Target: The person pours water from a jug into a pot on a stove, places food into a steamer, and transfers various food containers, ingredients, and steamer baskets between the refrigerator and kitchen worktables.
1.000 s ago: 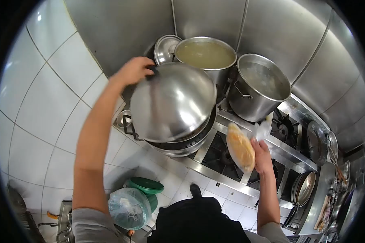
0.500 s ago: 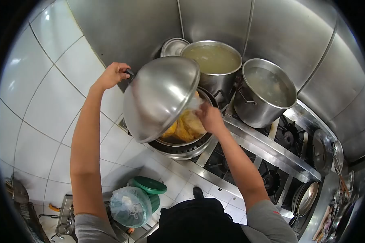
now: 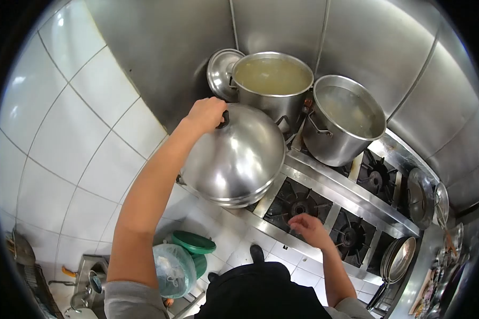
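Note:
My left hand [image 3: 207, 114] is closed around the black knob of a large domed steel lid [image 3: 239, 154]. The lid sits over the wide steel pot [image 3: 238, 202] at the stove's left end, hiding its contents. Lower right, my right hand [image 3: 308, 229] hovers above the front burners. Its fingers are loosely bent and apart, and nothing shows in them.
Behind the domed lid stand two tall stockpots: one with yellowish liquid [image 3: 274, 77], the other with cloudy liquid [image 3: 351, 111]. A smaller steel lid [image 3: 223, 73] leans at the back. Pans [image 3: 399, 260] rest at right. A lined green bin [image 3: 175, 268] stands below left.
My left hand has brought the domed lid from a tilted position down over the pot, covering the yellow contents. My right hand has withdrawn from the pot toward me, over the burners.

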Demonstrator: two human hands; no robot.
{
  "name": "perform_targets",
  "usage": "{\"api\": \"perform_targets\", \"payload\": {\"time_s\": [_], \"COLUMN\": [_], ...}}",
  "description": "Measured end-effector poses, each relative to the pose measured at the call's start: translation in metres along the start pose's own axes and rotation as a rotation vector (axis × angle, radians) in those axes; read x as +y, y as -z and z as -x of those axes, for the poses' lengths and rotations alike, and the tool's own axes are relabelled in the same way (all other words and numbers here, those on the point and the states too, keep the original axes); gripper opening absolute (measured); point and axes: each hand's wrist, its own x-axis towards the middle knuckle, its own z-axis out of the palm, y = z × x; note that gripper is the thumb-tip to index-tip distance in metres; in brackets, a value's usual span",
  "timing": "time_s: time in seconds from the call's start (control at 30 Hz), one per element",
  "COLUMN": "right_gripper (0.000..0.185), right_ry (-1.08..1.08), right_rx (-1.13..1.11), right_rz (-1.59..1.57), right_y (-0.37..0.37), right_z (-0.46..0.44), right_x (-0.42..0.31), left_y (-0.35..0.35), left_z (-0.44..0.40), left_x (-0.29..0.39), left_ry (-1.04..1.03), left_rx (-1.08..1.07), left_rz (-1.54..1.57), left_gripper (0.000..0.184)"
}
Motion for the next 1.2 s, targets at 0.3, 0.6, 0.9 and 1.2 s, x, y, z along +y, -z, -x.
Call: {"api": "perform_targets", "payload": {"time_s": [0.3, 0.6, 0.9, 1.2], "right_gripper": [0.040, 0.105, 0.102, 0.089], "right_ry": [0.258, 0.561, 0.563, 0.505], "right_rx": [0.190, 0.408, 0.405, 0.401], "right_rz": [0.172, 0.582, 0.532, 0.422], "right_y": [-0.078, -0.084, -0.061, -0.050], "right_z": [-0.021, -0.115, -0.138, -0.149], "right_x": [-0.035, -0.099, -0.085, -0.083], "left_y": [-0.018, -0.007, -0.015, -0.020], "left_z": [0.004, 0.025, 0.009, 0.006], "left_x": [-0.006, -0.005, -0.009, 0.001], "left_ry": [0.066, 0.105, 0.143, 0.099], "left_rx": [0.141, 0.194, 0.209, 0.240], "left_rz": [0.012, 0.062, 0.140, 0.106], "left_gripper": [0.019, 0.018, 0.015, 0.014]}}
